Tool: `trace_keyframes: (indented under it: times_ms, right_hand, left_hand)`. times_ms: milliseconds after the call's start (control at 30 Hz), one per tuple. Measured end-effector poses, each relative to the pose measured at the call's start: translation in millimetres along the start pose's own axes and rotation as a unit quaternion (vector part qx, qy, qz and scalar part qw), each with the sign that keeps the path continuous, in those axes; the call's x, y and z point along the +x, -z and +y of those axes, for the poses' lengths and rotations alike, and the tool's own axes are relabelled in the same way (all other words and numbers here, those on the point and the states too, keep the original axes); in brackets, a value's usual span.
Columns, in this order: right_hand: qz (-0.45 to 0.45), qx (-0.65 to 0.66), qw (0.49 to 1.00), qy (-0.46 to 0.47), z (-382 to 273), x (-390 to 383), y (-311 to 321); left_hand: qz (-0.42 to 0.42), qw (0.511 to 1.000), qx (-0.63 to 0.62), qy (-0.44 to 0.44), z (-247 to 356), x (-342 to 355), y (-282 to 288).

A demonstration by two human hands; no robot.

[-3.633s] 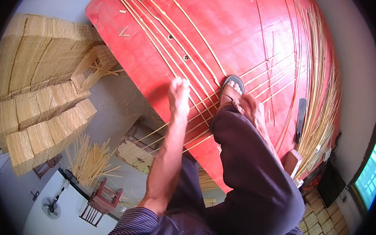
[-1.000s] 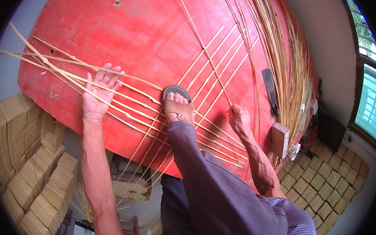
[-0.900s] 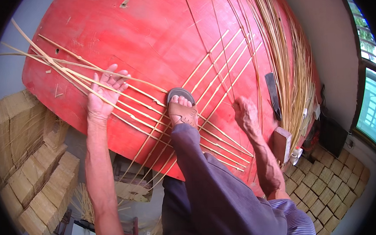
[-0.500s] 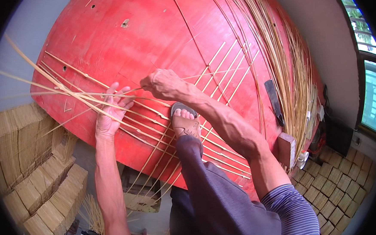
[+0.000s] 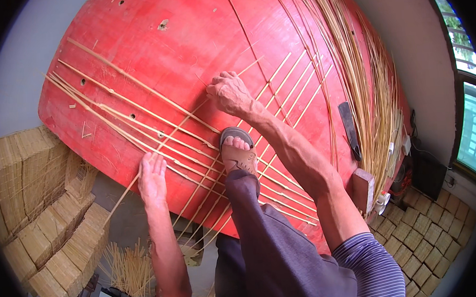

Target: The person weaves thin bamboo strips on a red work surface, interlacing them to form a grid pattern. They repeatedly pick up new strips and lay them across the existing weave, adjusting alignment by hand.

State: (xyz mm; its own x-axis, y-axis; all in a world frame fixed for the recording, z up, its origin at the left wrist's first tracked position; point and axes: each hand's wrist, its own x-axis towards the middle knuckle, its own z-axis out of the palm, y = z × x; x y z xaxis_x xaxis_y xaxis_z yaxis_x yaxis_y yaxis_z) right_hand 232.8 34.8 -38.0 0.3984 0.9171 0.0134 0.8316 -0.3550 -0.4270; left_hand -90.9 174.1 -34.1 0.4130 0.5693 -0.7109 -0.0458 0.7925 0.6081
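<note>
My right hand [image 5: 229,96] is closed in a fist around a thin bamboo strip [image 5: 183,121]. That strip slants across several long strips [image 5: 120,99] and passes beside my left hand, its lower end hanging past the board's edge. My left hand [image 5: 153,181] has its fingers stretched out together, touching or just over the strips near the board's lower left edge; nothing is visibly gripped in it. My sandalled foot [image 5: 237,151] stands where the long strips cross other slanted strips [image 5: 283,83] on the red board [image 5: 183,48].
Long loose strips [image 5: 356,81] lie in a bundle along the board's right side. Near them are a dark flat blade [image 5: 348,130] and a reddish block [image 5: 363,190]. Stacked bamboo bundles [image 5: 64,241] stand at the left, others [image 5: 423,235] at the lower right.
The strips raised over my left hand now lie on the board. My left hand has dropped toward the lower edge. My right hand has moved right and up, and its strip now runs diagonally.
</note>
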Motion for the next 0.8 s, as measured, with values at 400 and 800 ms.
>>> trace_keyframes:
  times_ms: [400, 800]
  right_hand:
    - [0.053, -0.038, 0.998, 0.009, -17.1, -20.0, -7.4]
    - [0.079, -0.046, 0.996, -0.001, -20.0, -22.1, -12.4]
  left_hand:
    - [0.007, 0.999, -0.042, 0.025, -43.8, -29.9, 36.5]
    - [0.03, 0.995, -0.053, 0.074, -47.4, -32.6, 41.2]
